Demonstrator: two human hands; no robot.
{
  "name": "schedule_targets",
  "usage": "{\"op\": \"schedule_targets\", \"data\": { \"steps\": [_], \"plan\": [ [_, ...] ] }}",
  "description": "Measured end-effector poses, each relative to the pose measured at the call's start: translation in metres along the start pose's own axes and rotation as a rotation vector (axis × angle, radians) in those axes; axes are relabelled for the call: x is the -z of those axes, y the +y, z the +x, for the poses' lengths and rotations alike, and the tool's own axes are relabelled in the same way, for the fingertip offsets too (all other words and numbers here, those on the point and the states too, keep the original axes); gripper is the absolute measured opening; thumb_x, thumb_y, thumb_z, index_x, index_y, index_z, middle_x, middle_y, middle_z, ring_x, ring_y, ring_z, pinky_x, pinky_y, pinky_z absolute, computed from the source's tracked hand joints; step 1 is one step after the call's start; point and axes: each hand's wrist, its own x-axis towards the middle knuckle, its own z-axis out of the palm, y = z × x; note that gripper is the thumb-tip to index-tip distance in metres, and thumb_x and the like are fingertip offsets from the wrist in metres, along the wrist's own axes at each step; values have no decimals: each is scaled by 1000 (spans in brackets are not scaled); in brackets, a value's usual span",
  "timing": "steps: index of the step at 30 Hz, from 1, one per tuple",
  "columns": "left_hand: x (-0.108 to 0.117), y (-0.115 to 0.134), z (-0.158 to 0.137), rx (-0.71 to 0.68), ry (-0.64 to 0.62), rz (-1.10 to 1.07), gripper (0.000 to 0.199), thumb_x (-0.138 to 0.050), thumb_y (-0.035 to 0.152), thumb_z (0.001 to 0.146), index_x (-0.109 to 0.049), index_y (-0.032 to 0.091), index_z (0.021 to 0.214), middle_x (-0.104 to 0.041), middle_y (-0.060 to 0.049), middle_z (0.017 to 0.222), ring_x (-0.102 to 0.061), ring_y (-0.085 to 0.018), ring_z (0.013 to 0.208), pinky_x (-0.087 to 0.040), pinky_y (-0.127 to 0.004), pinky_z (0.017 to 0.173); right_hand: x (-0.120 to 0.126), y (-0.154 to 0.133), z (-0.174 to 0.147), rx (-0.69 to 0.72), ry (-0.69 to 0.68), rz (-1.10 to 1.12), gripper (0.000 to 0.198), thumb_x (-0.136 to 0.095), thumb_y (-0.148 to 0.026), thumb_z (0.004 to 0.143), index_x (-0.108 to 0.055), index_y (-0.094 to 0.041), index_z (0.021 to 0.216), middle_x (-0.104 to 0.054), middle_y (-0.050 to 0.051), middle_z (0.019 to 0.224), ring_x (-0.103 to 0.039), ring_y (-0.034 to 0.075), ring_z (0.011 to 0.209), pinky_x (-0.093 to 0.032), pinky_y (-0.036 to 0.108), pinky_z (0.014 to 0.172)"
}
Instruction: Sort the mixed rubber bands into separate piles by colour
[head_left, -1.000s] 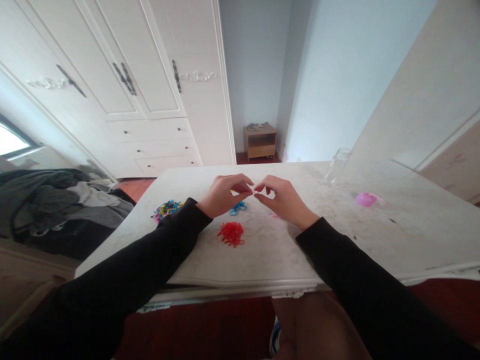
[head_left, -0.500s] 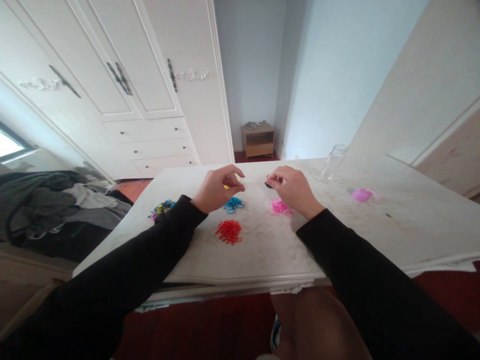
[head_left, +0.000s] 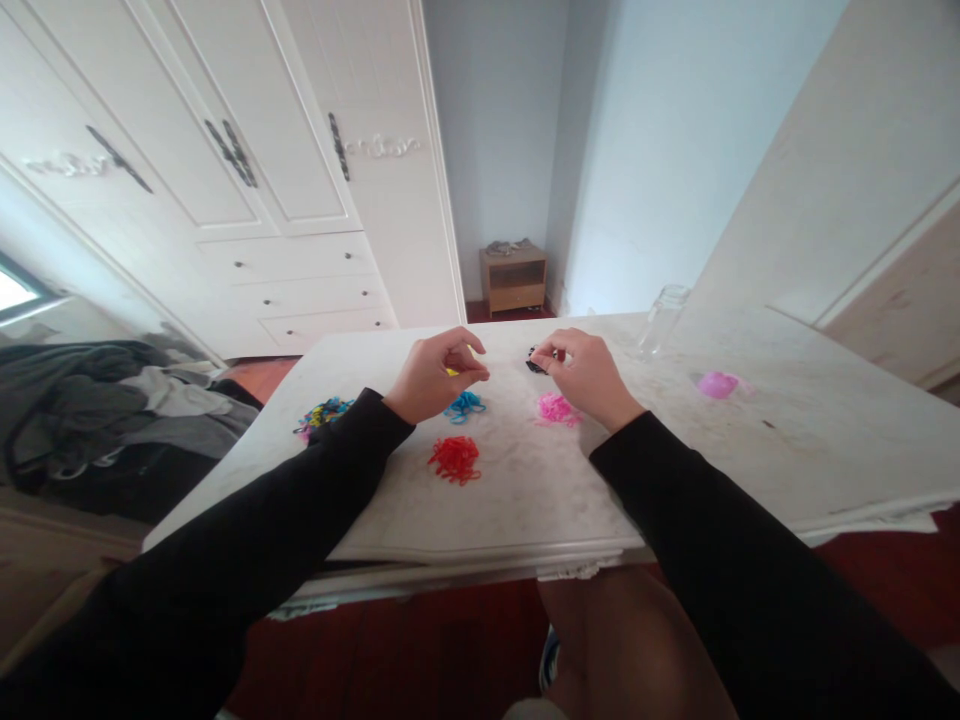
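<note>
My left hand [head_left: 439,375] hovers over the far part of the white table [head_left: 525,500], thumb and index finger curved with a gap between their tips. Partly behind it is a yellow pile [head_left: 452,372], and a blue pile of rubber bands [head_left: 465,405] lies just below. My right hand [head_left: 585,368] is pinched at a pile of black rubber bands [head_left: 535,361]; whatever lies between its fingertips is too small to make out. Pink rubber bands [head_left: 556,409] lie below that hand. Red ones [head_left: 455,459] are heaped nearer me. By my left sleeve is a mixed-colour heap [head_left: 319,416].
A clear glass jar [head_left: 663,320] stands at the back right of the table. In front of it, to the right, lies a purple balloon-like object [head_left: 718,385]. Dark and grey clothes [head_left: 112,420] are piled on the left. A white wardrobe [head_left: 300,270] stands behind.
The view has shifted slightly. More of the black pile shows beside my right fingertips. My left hand keeps almost the same pose.
</note>
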Motion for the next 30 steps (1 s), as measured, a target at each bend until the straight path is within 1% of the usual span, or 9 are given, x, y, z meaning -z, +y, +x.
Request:
{"op": "schedule_targets", "data": {
  "steps": [6, 15, 22, 30],
  "plan": [
    [-1, 0, 1, -11, 17, 6, 23, -81, 20, 74, -63, 18, 89, -71, 0, 66, -77, -21, 71, -63, -30, 69, 1, 0, 0, -42, 29, -14, 13, -66, -20, 85, -69, -22, 72, -73, 4, 83, -59, 21, 78, -42, 35, 76],
    [0, 0, 2, -10, 30, 22, 25, -82, 23, 74, -63, 18, 90, -72, 0, 68, -77, -21, 71, -64, -31, 70, -2, -5, -1, -4, 32, -20, 15, -64, -19, 86, -66, -22, 72, -72, 3, 80, -58, 23, 83, -42, 37, 78],
    [1, 0, 1, -11, 49, 43, 25, -83, 23, 75, -64, 18, 90, -73, 0, 68, -77, -19, 71, -65, -29, 70, 0, -6, -1, -54, 52, -15, 14, -65, -20, 86, -67, -23, 72, -73, 3, 82, -58, 23, 86, -43, 38, 78],
    [1, 3, 2, 17, 56, 52, 30, -87, 32, 73, -64, 18, 88, -74, -2, 68, -77, -21, 70, -65, -31, 69, 0, -6, -1, -97, 74, -24, 15, -64, -22, 86, -67, -23, 72, -74, 3, 83, -58, 24, 87, -44, 39, 80]
  ]
}}
